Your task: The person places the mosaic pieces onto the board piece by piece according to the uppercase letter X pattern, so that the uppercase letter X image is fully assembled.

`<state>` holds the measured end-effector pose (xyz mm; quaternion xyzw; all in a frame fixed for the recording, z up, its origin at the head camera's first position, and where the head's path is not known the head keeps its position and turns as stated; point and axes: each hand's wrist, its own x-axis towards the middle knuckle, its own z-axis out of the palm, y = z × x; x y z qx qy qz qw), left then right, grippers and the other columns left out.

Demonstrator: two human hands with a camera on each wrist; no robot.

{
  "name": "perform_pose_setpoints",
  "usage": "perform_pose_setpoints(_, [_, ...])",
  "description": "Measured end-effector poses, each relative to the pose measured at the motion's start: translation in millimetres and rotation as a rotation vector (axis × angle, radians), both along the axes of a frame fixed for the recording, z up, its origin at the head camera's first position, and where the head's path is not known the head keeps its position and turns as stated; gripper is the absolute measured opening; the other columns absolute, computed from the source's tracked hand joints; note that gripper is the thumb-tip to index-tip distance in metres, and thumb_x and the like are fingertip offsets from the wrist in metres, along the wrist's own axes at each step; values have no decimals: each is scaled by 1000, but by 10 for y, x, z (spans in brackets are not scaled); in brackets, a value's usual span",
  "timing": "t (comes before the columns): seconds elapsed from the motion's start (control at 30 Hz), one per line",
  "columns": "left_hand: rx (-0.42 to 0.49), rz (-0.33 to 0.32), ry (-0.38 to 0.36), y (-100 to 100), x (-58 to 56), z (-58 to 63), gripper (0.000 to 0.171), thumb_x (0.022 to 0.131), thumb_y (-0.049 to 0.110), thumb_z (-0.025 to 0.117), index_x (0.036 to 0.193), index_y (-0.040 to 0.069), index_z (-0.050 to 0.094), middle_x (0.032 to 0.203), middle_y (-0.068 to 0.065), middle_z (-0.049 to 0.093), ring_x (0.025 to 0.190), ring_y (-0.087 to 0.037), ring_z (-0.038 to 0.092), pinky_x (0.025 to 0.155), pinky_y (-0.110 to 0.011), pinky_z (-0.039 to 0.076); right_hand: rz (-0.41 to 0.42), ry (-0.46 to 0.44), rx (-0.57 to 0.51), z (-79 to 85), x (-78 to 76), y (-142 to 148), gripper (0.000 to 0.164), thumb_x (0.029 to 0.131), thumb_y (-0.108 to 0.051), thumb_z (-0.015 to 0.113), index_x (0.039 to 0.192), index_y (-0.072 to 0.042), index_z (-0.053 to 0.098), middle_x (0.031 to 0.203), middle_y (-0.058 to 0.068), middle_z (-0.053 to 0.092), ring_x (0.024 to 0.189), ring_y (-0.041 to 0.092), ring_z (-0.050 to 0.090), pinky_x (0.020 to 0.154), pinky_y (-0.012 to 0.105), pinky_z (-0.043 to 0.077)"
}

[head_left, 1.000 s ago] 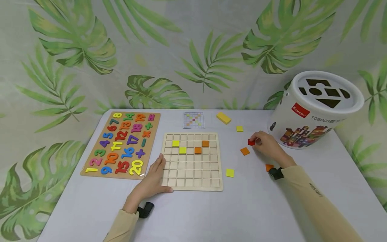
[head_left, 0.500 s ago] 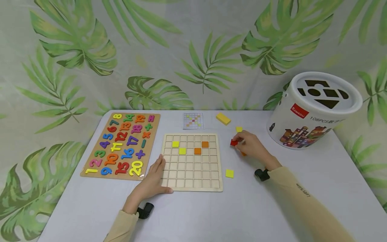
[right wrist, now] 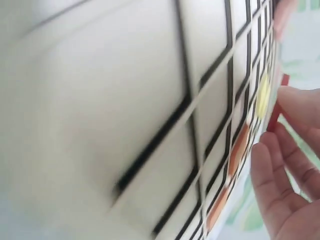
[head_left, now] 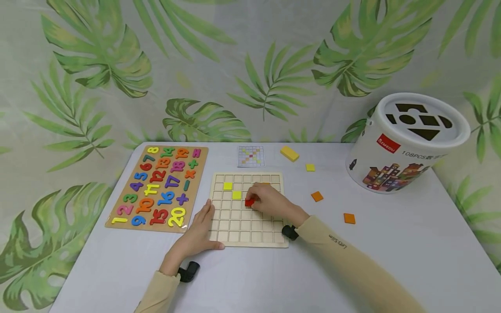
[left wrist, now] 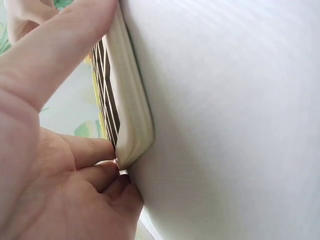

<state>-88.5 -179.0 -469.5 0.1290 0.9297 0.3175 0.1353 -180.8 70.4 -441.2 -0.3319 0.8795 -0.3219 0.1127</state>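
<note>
My right hand (head_left: 270, 201) pinches a red square tile (head_left: 249, 202) over the wooden grid board (head_left: 235, 244). In the right wrist view the tile is tilted between thumb and fingers; whether it touches the board I cannot tell. A yellow tile (head_left: 228, 186) and a second yellow tile (head_left: 236, 195) lie in cells on the board's left side. An orange tile (head_left: 266, 183) shows partly behind my right hand, which hides another orange one in the head view. My left hand (head_left: 198, 230) rests against the board's near left corner, fingers along the left edge, thumb at the front edge.
A number board (head_left: 156, 189) lies at left. Behind the grid are a pattern card (head_left: 251, 156) and a yellow block (head_left: 289, 153). Loose at right lie a yellow tile (head_left: 310, 167), an orange tile (head_left: 317, 196) and another orange tile (head_left: 349, 218). A white bucket (head_left: 403, 148) stands back right.
My right hand has carried the red tile leftward from the table's right side to above the grid board. The right forearm now covers the near loose yellow tile. My left hand stays put.
</note>
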Motion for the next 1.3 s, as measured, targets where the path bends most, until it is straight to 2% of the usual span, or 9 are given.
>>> perform_pose_setpoints(0.3, [-4, -10, -6, 1, -5, 22, 113, 71, 27, 86, 147, -11, 12, 157, -21, -4, 142, -40, 4, 110, -51, 22, 7, 65, 106, -36, 8, -213, 18, 80, 6, 67, 93, -6, 66, 89, 1, 57, 81, 16, 49, 74, 28, 45])
perform_pose_setpoints(0.5, [-4, -15, -4, 6, -8, 24, 114, 71, 28, 86, 148, -11, 12, 157, -21, -5, 142, -40, 4, 111, -51, 21, -19, 6, 62, 0, 10, -104, 21, 84, 6, 62, 100, -6, 68, 94, 0, 60, 83, 14, 52, 76, 27, 46])
perform_pose_setpoints(0.67, [1, -10, 5, 19, -12, 2, 114, 70, 27, 86, 148, -10, 12, 157, -20, -4, 143, -40, 4, 110, -51, 22, -77, -57, -23, 108, -11, 244, 17, 87, 1, 64, 103, -2, 67, 98, 3, 63, 87, 16, 55, 77, 29, 49])
perform_pose_setpoints(0.77, [4, -5, 4, 21, -8, 0, 114, 70, 27, 86, 148, -10, 12, 158, -20, -5, 143, -39, 4, 110, -51, 22, -116, -38, -54, 113, -38, 565, 16, 87, 2, 65, 102, 0, 67, 99, 7, 65, 88, 19, 56, 76, 32, 51])
perform_pose_setpoints(0.9, [3, -2, 4, 18, -1, 5, 114, 70, 28, 87, 148, -10, 12, 158, -20, -5, 143, -39, 4, 110, -51, 22, -191, 26, -35, 55, -53, 1035, 17, 84, 3, 67, 101, -1, 68, 98, 8, 66, 88, 21, 58, 76, 36, 51])
perform_pose_setpoints(1.07, [4, 0, 10, 16, 5, 3, 114, 70, 27, 87, 148, -10, 13, 158, -20, -4, 143, -39, 4, 110, -51, 22, -275, 19, -10, -27, -18, 1544, 22, 83, 7, 66, 104, -1, 67, 102, 10, 65, 95, 28, 58, 81, 45, 51])
perform_pose_setpoints(1.17, [3, 2, 6, 21, 8, -1, 113, 71, 27, 86, 148, -10, 12, 158, -20, -5, 143, -39, 3, 110, -52, 21, -286, -4, 10, -84, 2, 1731, 26, 82, 8, 65, 106, 0, 66, 108, 13, 64, 102, 33, 56, 87, 51, 48])
perform_pose_setpoints(1.3, [7, 4, 3, 31, 8, -5, 113, 71, 27, 85, 148, -10, 11, 158, -19, -6, 143, -39, 2, 111, -52, 20, -277, -14, 41, -144, 15, 1823, 28, 81, 9, 66, 108, 1, 65, 111, 16, 63, 105, 35, 56, 90, 54, 45])
